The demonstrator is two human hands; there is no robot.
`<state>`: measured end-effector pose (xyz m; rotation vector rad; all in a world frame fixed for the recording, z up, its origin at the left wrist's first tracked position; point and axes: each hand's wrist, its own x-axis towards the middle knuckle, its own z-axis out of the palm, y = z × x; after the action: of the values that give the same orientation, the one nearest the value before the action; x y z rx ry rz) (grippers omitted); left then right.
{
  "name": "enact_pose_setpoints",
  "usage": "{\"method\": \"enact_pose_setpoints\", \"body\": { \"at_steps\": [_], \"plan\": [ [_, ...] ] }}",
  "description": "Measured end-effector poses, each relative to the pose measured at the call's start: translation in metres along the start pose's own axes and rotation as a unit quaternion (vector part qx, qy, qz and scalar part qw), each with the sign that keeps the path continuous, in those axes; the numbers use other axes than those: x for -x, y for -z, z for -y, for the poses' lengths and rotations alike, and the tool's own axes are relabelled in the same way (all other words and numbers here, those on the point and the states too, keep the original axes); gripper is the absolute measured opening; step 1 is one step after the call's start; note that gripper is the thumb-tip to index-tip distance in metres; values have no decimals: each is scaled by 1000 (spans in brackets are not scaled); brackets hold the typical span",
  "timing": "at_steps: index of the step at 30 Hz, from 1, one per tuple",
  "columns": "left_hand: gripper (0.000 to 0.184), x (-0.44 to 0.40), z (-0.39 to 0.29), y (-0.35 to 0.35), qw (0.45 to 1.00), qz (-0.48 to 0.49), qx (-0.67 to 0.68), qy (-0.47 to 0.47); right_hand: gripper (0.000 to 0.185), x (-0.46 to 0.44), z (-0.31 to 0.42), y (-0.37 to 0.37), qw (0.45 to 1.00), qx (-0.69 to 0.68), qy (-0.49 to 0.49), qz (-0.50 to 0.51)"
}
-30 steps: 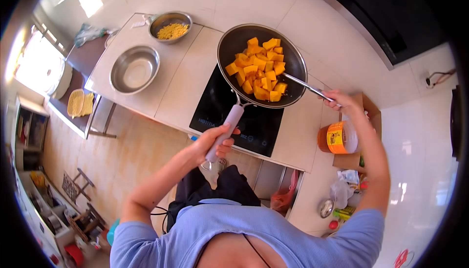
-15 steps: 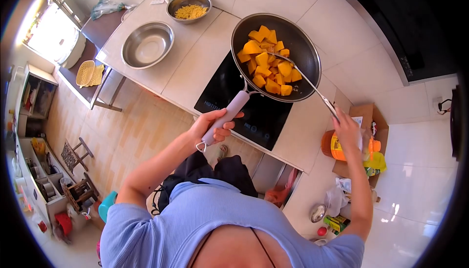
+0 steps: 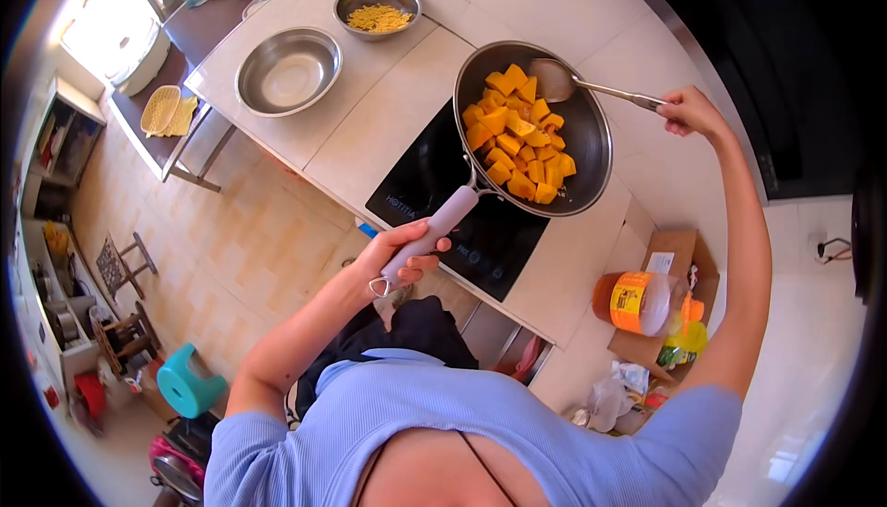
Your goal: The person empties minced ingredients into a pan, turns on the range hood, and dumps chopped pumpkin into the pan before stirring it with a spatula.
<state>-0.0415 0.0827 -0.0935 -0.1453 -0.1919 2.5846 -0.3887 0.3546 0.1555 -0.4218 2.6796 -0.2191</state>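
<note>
My left hand is wrapped round the lilac handle of a dark frying pan, which sits on the black induction cooktop. Chunks of orange pumpkin fill the left and middle of the pan. In my right hand is the end of a metal spatula. Its broad head rests inside the pan's upper part, beside the pumpkin, and its shaft crosses the rim to the right. Whether the head touches the pan wall, I cannot tell.
Left of the cooktop stand a wide steel bowl and a smaller bowl of yellow kernels. A cardboard box and a large orange-labelled jar are at right. A teal stool stands on the floor at lower left.
My right hand has swung up and right, bringing the spatula head out of the pumpkin to the pan's upper side. My left hand still grips the handle; the whole view has shifted slightly.
</note>
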Motion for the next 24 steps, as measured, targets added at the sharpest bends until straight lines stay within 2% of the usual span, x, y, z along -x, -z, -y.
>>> {"method": "enact_pose_setpoints", "body": {
  "at_steps": [2,6,9,10,13,14,20,23,24],
  "plan": [
    [46,-1,-1,2,1000,2,-14,-6,14,-14,27,4,998,-20,38,53],
    [44,0,-3,3,999,12,-36,-5,13,7,74,-10,985,98,139,1],
    [38,0,-7,-3,998,-6,-61,11,15,44,81,-30,945,185,260,-69],
    [37,0,-10,-4,997,-11,-64,28,22,58,77,-35,933,204,279,-95],
    [34,0,-13,-2,996,-26,-74,49,28,119,80,-47,916,307,211,-147],
    [31,0,-14,-3,995,-20,-82,55,30,137,79,-49,932,278,186,-140],
    [26,-2,-15,-4,992,-28,-111,61,30,254,95,-48,937,248,107,-223],
    [24,-1,-15,-5,991,-33,-114,64,32,276,112,-69,961,214,46,-170],
    [23,-1,-15,-5,991,-34,-116,63,31,275,115,-80,958,224,64,-167]
  ]
}}
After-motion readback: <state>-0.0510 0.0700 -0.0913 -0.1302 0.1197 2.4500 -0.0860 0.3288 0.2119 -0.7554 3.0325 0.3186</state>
